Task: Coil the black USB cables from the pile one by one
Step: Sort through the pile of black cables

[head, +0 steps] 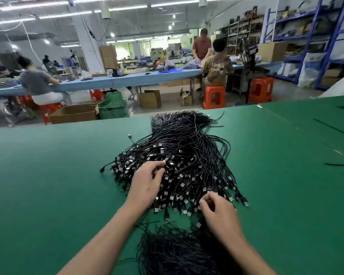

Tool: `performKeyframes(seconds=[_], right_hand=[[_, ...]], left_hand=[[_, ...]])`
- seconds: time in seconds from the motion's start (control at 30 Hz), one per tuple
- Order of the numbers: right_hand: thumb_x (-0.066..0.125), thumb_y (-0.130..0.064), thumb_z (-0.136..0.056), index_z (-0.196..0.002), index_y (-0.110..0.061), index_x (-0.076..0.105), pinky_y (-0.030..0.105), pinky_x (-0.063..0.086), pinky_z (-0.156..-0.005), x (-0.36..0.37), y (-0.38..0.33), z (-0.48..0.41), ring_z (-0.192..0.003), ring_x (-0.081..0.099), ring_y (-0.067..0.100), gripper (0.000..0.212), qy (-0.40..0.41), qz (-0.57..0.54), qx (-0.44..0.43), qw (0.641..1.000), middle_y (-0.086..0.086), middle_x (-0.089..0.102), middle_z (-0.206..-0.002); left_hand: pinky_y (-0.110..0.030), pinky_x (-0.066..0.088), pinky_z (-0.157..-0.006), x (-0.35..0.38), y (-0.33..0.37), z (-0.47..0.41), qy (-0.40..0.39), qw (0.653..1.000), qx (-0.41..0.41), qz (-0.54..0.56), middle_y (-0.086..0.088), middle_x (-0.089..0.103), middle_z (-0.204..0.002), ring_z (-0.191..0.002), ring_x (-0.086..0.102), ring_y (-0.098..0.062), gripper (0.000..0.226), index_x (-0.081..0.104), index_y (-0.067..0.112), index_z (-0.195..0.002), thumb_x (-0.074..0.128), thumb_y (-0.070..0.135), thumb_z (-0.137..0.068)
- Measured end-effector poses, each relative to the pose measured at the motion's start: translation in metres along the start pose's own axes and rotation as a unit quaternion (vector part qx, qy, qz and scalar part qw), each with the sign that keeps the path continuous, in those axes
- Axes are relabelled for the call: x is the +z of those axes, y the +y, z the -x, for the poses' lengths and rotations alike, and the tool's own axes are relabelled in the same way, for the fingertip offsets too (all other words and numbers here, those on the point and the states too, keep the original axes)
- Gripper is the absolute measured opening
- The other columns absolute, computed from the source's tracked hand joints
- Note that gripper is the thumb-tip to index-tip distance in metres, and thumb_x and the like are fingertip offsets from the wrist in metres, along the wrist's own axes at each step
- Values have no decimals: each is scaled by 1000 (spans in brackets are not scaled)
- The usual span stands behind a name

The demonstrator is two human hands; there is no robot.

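I see the pile (187, 143) mid-table (48, 175), with its plugs (179, 175) fanned toward 6 o'clock. My left hand (145, 185) is at its 8 o'clock, fingers curled into the plugs; I can't tell whether they grip one. At 5 o'clock, my right hand (219, 213) pinches a plug (208, 192) between thumb and forefinger. A thin-stranded bundle (177, 253) lies at 6 o'clock.

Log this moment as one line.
stage: picking from pile | left hand: fingers curled into cable pile | right hand: pinching at pile's near edge
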State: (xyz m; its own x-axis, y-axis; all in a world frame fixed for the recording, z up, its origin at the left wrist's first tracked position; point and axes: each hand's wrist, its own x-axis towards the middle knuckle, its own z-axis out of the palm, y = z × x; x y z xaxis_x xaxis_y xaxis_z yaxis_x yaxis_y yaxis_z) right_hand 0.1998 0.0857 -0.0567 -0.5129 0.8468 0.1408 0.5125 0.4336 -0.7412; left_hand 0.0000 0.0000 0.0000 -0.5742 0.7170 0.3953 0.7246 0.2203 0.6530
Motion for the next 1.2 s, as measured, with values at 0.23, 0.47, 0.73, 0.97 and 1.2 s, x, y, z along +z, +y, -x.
performKeyframes(seconds=[0.23, 0.47, 0.73, 0.97, 1.2], right_hand=[[58, -34, -98, -78, -31, 58, 25, 51, -58, 10, -6, -17, -64, 62, 6, 20, -10, 24, 12, 1000, -7, 66, -71], [58, -32, -99, -83, -32, 59, 19, 47, -59, 13, -5, -22, -72, 61, 3, 16, -32, 25, 6, 999, -11, 64, -80], [60, -29, -99, -84, -31, 62, 17, 45, -68, 11, -2, -13, -81, 59, 2, 16, -41, -41, -2, 998, -11, 64, -86], [49, -35, -106, -97, -12, 76, 34, 53, -74, 4, -14, -17, -79, 68, 16, 36, -92, -376, 147, 910, 10, 77, -91], [42, -31, -109, -104, -8, 72, 30, 53, -68, 5, -23, -10, -76, 68, 16, 38, -84, -390, 152, 904, 9, 77, -87]], left_hand=[[-38, 41, -107, 32, -25, -66, -3, 978, 43, -205, 0, 59, -140, -127, 47, -24, 41, 61, 15, -142, 57, 30, -104], [-38, 42, -95, 53, -29, -74, 24, 968, 10, -248, 2, 62, -120, -117, 53, -21, 35, 70, 25, -125, 55, 47, -102], [-27, 48, -77, 45, -10, -81, -10, 988, -104, -117, 15, 69, -84, -91, 66, -11, 20, 76, 27, -102, 70, 44, -94], [-10, 49, -57, 40, 13, -6, -24, 975, -149, 163, 5, 73, -78, -65, 62, 3, 11, 74, 26, -84, 75, 20, -93], [-13, 45, -61, 51, 11, -7, -51, 992, -103, 54, 13, 67, -74, -60, 57, 3, 9, 75, 25, -100, 67, 29, -96]])
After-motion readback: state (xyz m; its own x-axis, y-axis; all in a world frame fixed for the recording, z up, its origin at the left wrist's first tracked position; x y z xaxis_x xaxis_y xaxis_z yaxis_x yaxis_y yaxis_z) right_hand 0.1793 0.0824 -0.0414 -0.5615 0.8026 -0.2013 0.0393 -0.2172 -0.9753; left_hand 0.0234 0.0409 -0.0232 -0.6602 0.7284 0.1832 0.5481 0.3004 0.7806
